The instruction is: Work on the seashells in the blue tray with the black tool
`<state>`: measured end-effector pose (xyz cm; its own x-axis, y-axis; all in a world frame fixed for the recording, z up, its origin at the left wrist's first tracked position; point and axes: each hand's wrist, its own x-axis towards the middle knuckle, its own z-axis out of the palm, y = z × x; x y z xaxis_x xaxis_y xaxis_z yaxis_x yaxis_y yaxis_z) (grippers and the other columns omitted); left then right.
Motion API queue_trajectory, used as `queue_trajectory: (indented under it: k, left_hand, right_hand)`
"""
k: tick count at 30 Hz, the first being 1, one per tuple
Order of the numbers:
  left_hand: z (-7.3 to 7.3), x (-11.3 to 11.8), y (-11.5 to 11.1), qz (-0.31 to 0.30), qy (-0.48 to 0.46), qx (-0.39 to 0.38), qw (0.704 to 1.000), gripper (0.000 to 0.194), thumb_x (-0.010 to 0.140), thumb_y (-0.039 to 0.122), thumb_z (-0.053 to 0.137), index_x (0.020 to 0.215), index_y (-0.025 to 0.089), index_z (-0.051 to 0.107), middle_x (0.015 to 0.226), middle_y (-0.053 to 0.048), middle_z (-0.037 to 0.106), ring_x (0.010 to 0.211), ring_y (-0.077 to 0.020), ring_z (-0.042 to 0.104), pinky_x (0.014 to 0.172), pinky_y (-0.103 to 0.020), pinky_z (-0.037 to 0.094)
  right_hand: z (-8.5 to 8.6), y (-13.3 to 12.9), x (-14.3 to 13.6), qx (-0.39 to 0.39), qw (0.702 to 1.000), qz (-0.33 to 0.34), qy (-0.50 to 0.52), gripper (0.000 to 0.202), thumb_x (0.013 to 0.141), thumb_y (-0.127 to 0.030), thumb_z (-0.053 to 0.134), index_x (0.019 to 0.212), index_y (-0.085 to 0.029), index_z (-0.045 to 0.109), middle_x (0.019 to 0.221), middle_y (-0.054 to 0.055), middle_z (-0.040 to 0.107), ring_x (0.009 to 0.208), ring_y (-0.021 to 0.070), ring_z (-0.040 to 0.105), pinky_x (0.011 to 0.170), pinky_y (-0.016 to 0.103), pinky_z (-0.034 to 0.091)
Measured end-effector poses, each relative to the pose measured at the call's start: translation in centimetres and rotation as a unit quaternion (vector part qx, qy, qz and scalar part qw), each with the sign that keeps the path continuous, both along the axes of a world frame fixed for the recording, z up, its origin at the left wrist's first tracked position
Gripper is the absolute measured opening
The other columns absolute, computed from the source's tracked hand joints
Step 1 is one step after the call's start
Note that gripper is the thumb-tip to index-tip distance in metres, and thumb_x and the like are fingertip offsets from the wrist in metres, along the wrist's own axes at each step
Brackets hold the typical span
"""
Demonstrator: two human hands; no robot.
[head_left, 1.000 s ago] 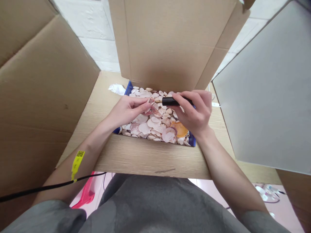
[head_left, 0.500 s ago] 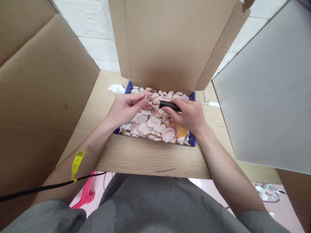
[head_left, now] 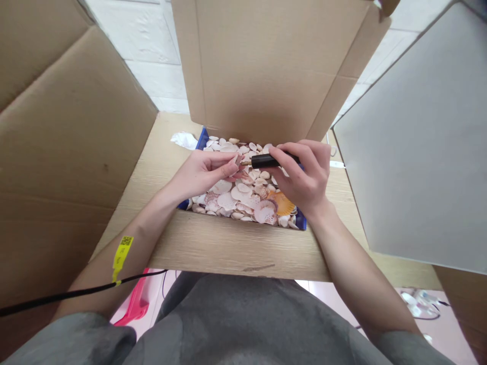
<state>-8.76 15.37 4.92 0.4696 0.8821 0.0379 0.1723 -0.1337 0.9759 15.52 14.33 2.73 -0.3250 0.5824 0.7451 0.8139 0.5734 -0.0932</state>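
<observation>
Head view, left hand (head_left: 198, 172): grip closed, thumb and fingers pinching one small shell piece (head_left: 238, 160) by its edge, probably so that the side towards the tool is left bare
Head view, right hand (head_left: 304, 175): grip wrapped around one black tool (head_left: 262, 161), held like a thick pen, likely for fine control of where it points
Metal tip (head_left: 246, 163): one, aimed at the shell piece and very near it; whether they touch, I cannot tell
Shell piece: above the box, between the two hands, apparently raised so it can be worked over the pile
Box (head_left: 301, 221): one, blue-sided, on the desk (head_left: 243, 243) just in front of the person, seemingly put there for both hands to reach
Loose shells (head_left: 228, 201): dozens, overlapping too much for an exact count
Orange shell (head_left: 281, 203): one, large and ribbed, near the box's front right corner
Crumpled white paper (head_left: 184, 140): one, beside the box's back left corner
Cardboard sheet (head_left: 266, 61): one, upright behind the box, perhaps as a screen
Yellow tag (head_left: 122, 251): one, on the black cable (head_left: 76, 293)
</observation>
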Motion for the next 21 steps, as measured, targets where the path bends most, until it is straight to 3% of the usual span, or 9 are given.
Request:
queue_trajectory:
  k: [5, 9, 12, 21]
  left_hand:
    - [-0.06, -0.17, 0.1, 0.017, -0.016, 0.012, 1.0, 0.034, 0.08, 0.046, 0.071, 0.1, 0.019, 0.075, 0.097, -0.007, 0.075, 0.087, -0.021, 0.073, 0.076, -0.029, 0.061]
    - [-0.08, -0.11, 0.04, 0.061, -0.038, 0.028, 0.997, 0.039, 0.08, 0.043, 0.071, 0.109, 0.017, 0.073, 0.101, -0.009, 0.075, 0.086, -0.0205, 0.073, 0.078, -0.031, 0.06]
    - [-0.27, 0.07, -0.06, 0.057, -0.033, 0.031, 0.997, 0.042, 0.077, 0.041, 0.075, 0.11, 0.016, 0.073, 0.102, -0.009, 0.075, 0.087, -0.0203, 0.072, 0.082, -0.033, 0.06]
    - [-0.98, -0.09, 0.09, 0.025, 0.0, 0.039, 0.999, 0.043, 0.074, 0.032, 0.078, 0.115, 0.02, 0.072, 0.107, -0.006, 0.075, 0.09, -0.0193, 0.072, 0.087, -0.032, 0.058]
  right_hand:
    - [0.05, 0.16, -0.14, -0.005, 1.0, -0.02, 0.009, 0.03, 0.088, -0.042, 0.06, 0.117, -0.033, 0.062, 0.104, 0.005, 0.067, 0.099, 0.0238, 0.057, 0.088, 0.043, 0.043]
    - [-0.19, 0.18, -0.45, -0.089, 0.996, -0.014, -0.016, 0.038, 0.087, -0.055, 0.055, 0.107, -0.024, 0.066, 0.088, 0.005, 0.068, 0.08, 0.0181, 0.06, 0.071, 0.032, 0.044]
    - [-0.24, -0.02, -0.74, -0.142, 0.989, 0.007, -0.047, 0.043, 0.089, -0.059, 0.05, 0.098, -0.021, 0.067, 0.079, 0.003, 0.069, 0.072, 0.0146, 0.06, 0.062, 0.027, 0.039]
    - [-0.13, -0.01, -0.78, -0.122, 0.989, 0.028, -0.076, 0.045, 0.089, -0.061, 0.049, 0.089, -0.02, 0.067, 0.078, 0.002, 0.071, 0.068, 0.013, 0.061, 0.058, 0.027, 0.033]
